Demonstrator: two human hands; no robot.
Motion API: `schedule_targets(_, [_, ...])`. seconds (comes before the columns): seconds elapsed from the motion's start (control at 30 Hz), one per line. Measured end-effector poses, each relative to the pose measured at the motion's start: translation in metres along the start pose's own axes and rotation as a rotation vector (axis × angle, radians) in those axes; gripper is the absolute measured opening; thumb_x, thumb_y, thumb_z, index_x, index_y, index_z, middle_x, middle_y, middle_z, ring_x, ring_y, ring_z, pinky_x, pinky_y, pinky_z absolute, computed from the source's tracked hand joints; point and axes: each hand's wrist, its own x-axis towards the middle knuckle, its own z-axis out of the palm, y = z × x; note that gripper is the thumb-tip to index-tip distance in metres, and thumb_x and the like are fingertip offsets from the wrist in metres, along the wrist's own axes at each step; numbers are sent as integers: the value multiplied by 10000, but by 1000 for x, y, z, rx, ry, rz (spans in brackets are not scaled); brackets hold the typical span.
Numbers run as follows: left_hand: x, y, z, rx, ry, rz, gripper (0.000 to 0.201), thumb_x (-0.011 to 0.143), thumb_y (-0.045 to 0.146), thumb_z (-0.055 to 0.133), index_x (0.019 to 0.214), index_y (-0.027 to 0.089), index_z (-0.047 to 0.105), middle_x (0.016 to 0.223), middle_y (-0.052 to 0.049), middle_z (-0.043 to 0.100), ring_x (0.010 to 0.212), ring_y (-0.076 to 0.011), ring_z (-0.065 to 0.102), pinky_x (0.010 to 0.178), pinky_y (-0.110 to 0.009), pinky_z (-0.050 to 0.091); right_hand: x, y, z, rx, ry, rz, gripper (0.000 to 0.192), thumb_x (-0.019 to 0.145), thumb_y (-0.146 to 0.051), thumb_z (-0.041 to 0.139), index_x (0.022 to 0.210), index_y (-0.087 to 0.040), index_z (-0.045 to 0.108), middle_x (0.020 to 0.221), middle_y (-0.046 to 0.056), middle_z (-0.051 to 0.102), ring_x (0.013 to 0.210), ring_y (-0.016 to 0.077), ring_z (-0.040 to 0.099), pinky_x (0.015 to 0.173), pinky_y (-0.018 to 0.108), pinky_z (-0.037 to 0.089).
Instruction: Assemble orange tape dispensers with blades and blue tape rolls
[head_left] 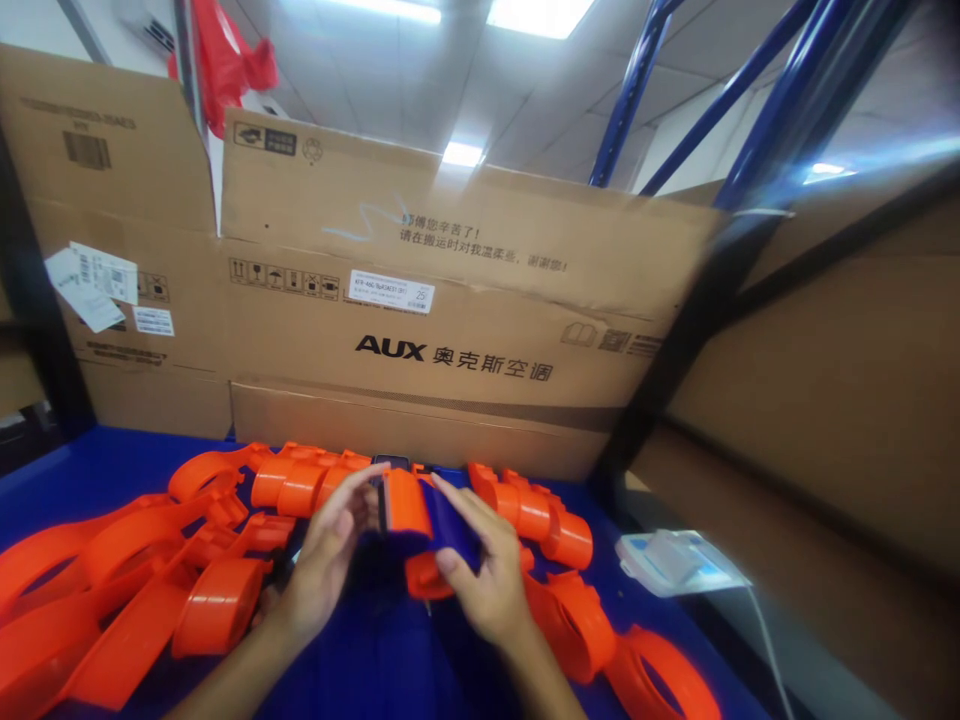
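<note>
In the middle of the head view, my right hand (484, 570) grips a folded orange and dark blue piece (407, 503). Its thumb is on the near side and its fingers lie along the blue face. My left hand (330, 550) is at the piece's left edge, index fingertip by the top corner, thumb raised away from it. Its other fingers are partly hidden. Just below the piece is another orange part (429, 577), partly covered by my right thumb. The exact kind of the held piece cannot be made out.
Orange plastic ring-shaped parts (217, 605) lie left on the blue table surface (120, 460), with more orange rings (570, 540) to the right. A clear-topped white box (679, 562) with a cable stands far right. Behind rises a cardboard sheet (315, 340) beside blue metal posts (630, 90).
</note>
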Motion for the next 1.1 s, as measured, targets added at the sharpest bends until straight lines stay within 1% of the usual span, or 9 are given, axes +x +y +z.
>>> schedule_targets(0.1, [-2,-4,-7,5,-87,-33,558,802,400,744,1327,246,635,1325,-109,658,1271,-336,557,1052,-408,451,-3,-2,5,238,-102,212,610,954,-666,401,1020,-169,748,891,82,717,841,250,655,788,356,522])
schedule_targets(0.2, [-3,-10,-13,15,-78,-61,444,736,349,818,1160,249,734,1140,-102,749,1097,-327,670,935,-400,527,-9,-1,14,309,-58,423,694,896,-760,408,723,-156,703,647,22,605,637,174,556,612,281,474])
schedule_targets(0.27, [-2,-12,-14,32,-25,-67,422,695,348,853,1086,226,755,1004,-98,776,972,-313,711,846,-379,558,-11,-2,18,329,-41,507,691,889,-765,419,685,-157,677,615,7,570,623,160,533,596,271,467])
schedule_targets(0.4, [6,-7,-6,-32,215,-86,347,704,422,840,930,176,744,686,-40,726,662,-232,703,616,-306,564,-4,-6,15,434,-136,421,599,982,-651,361,1038,-175,721,952,70,717,944,238,655,858,359,525])
schedule_targets(0.5, [15,0,-2,-80,380,-72,364,708,489,822,826,166,704,580,6,658,554,-177,654,549,-265,542,1,-10,8,432,-177,197,617,958,-632,452,1420,-227,502,1396,119,581,1292,288,536,1076,450,425])
schedule_targets(0.57, [21,1,-4,-85,445,-43,383,709,513,814,829,169,697,550,30,625,525,-153,628,539,-245,533,1,-11,7,326,-168,63,756,867,-641,608,1473,-228,426,1487,140,494,1358,315,475,1121,482,384])
schedule_targets(0.77, [27,-3,-11,-88,448,-85,403,758,520,777,908,157,688,635,14,642,575,-148,636,526,-230,533,-7,-5,19,84,2,-18,517,796,-413,780,1234,-197,610,1171,127,692,1068,280,664,971,422,528])
schedule_targets(0.97, [24,2,-5,-74,273,-202,557,815,571,693,1180,155,636,761,-24,658,629,-174,631,492,-265,518,4,15,13,208,354,276,384,906,-424,640,1198,-179,598,1103,121,727,958,252,720,830,374,588])
schedule_targets(1.1, [22,2,-6,-74,271,-193,518,812,552,700,1152,168,634,691,18,590,558,-147,558,458,-252,466,14,30,-10,88,539,428,571,873,-497,658,1306,-160,502,966,107,745,784,234,726,683,345,576])
